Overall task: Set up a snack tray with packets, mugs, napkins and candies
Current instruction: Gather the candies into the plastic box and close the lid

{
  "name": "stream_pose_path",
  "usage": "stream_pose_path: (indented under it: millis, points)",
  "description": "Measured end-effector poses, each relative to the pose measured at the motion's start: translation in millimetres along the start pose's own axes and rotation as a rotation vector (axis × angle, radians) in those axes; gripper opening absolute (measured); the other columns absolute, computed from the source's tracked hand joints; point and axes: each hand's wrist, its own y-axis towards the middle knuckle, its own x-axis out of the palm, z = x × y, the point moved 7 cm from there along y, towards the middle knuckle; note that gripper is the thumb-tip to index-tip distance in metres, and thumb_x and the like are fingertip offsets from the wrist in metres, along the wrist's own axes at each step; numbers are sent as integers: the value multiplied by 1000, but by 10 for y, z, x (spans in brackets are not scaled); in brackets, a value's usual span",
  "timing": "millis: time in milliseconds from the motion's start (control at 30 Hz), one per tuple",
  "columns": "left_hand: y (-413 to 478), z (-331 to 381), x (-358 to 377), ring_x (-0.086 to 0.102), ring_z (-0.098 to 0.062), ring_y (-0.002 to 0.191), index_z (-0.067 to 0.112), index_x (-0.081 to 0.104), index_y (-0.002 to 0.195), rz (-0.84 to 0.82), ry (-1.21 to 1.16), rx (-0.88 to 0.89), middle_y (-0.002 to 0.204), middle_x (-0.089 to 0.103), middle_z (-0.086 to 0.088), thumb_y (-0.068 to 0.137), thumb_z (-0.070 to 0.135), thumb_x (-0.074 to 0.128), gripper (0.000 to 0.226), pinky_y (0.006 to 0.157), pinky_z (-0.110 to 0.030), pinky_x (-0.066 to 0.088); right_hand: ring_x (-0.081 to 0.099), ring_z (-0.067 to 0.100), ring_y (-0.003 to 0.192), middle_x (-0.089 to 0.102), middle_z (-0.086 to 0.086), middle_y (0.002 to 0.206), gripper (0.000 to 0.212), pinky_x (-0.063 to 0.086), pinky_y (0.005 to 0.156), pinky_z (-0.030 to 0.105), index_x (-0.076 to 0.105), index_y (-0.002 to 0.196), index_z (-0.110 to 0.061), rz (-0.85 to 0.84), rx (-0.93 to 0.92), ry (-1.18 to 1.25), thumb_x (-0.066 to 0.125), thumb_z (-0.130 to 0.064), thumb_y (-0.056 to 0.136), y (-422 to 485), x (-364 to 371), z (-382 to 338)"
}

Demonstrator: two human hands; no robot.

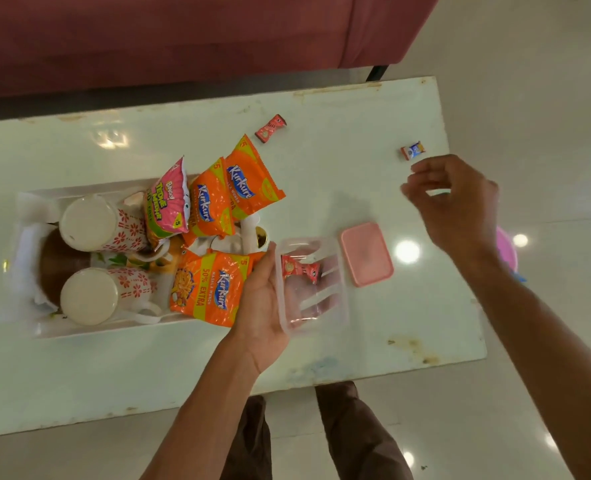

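The person stands at the near long edge of a white table (321,174), with the tray (27,209) lying toward its left end. The left hand (264,303) cups a clear plastic container (313,282) from beneath, fingers showing through its floor and thumb along its left wall, so the grip is closed on the container, which is held just right of the tray's right end. One red-wrapped candy (301,268) lies inside it, toward the far side. A pink lid (366,254) rests flat on the table just right of the container, apart from it. The right hand (456,202) hovers near the table's right edge with fingers loosely curled and parted, holding nothing, its fingertips just short of a small blue-and-white candy (413,150) close to the far right corner. Another red candy (271,128) lies nearer the far edge, about mid-table. In the tray, two white mugs with red flower prints (103,223) lie on their sides at the left over white napkins (27,265), and four snack packets crowd the right end: a pink one (167,202), two orange Kurkure packets (231,192) leaning over the far rim, and a third orange packet (207,289) lying flat (its print reads "50% extra") beside the left thumb.
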Motion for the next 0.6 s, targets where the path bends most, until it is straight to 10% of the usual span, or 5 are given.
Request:
stream_pose_path:
  millis: [100,267,600]
  points:
    - [3,-32,15,63,-32,122,9,47,149,15,13,9,147,54,-24,95,55,46,72,92,-45,57,68,12,88,74,5,106,30,49,83,16,68,111,-12,25,134,-129,72,-20,83,602,55,490]
    - [34,-109,15,58,-36,132,9,47,149,39,-16,20,143,59,-22,94,54,44,71,96,-47,53,48,32,128,55,14,138,57,32,108,33,58,135,-15,-311,-197,-488,74,-7,82,1215,462,736]
    - [62,55,-87,60,-33,124,9,45,150,26,-125,49,152,47,-25,105,51,35,62,93,-47,56,67,35,85,73,19,91,25,50,75,36,76,100,-6,-162,-295,-436,78,-20,79,890,471,680]
